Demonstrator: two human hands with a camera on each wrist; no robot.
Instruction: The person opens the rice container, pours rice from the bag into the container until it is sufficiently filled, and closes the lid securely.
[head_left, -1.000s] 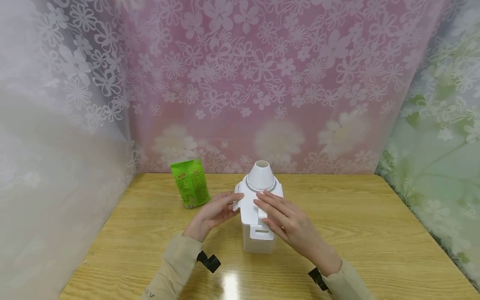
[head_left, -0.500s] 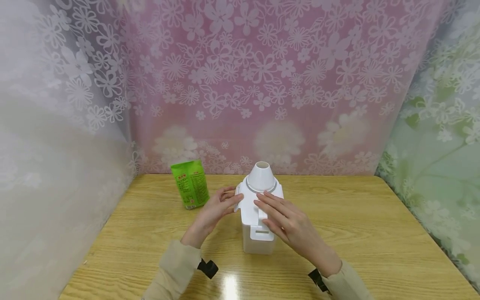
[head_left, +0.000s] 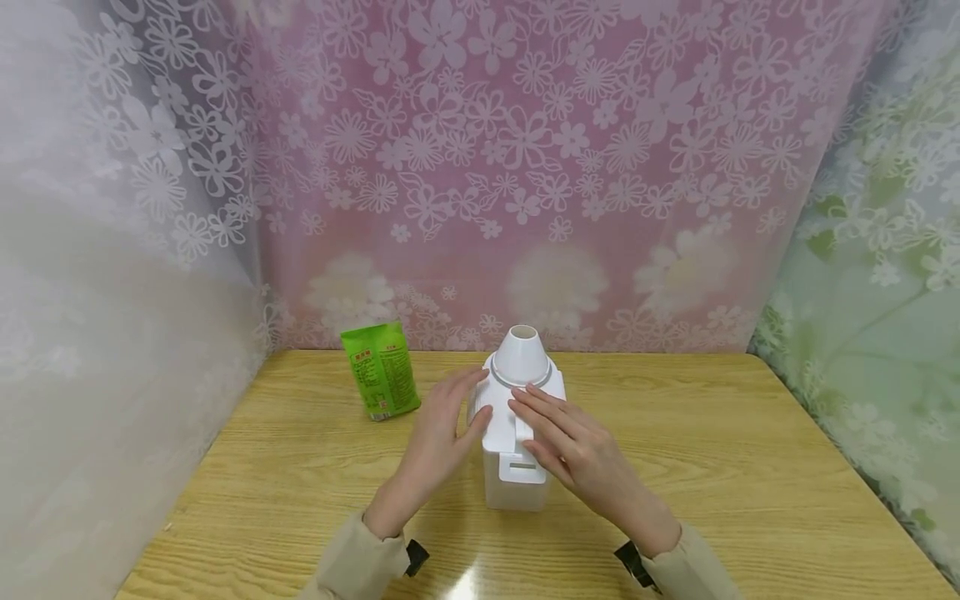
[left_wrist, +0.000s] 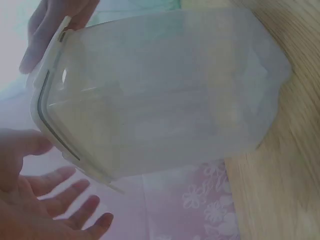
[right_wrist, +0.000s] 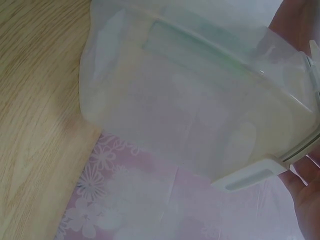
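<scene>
A translucent plastic storage box (head_left: 516, 493) stands upright on the table. Its white lid (head_left: 501, 421) carries a cone-shaped spout (head_left: 522, 358), and a slotted clip (head_left: 522, 468) shows at the front. My left hand (head_left: 442, 429) is at the lid's left edge, thumb and fingers spread, gripping nothing. In the left wrist view those fingers (left_wrist: 62, 197) reach out beside the lid's rim. My right hand (head_left: 581, 446) rests on the lid with extended fingers, partly covering it. The right wrist view shows another side clip (right_wrist: 250, 175) angled out from the box wall.
A green printed pouch (head_left: 381, 372) stands on the wooden table (head_left: 712, 467), behind and left of the box. Flowered curtains (head_left: 525, 167) enclose the back and both sides.
My left hand has let go of the lid's left clip, which stuck out before, and its fingers have lifted and spread. My right hand has stayed on the lid.
</scene>
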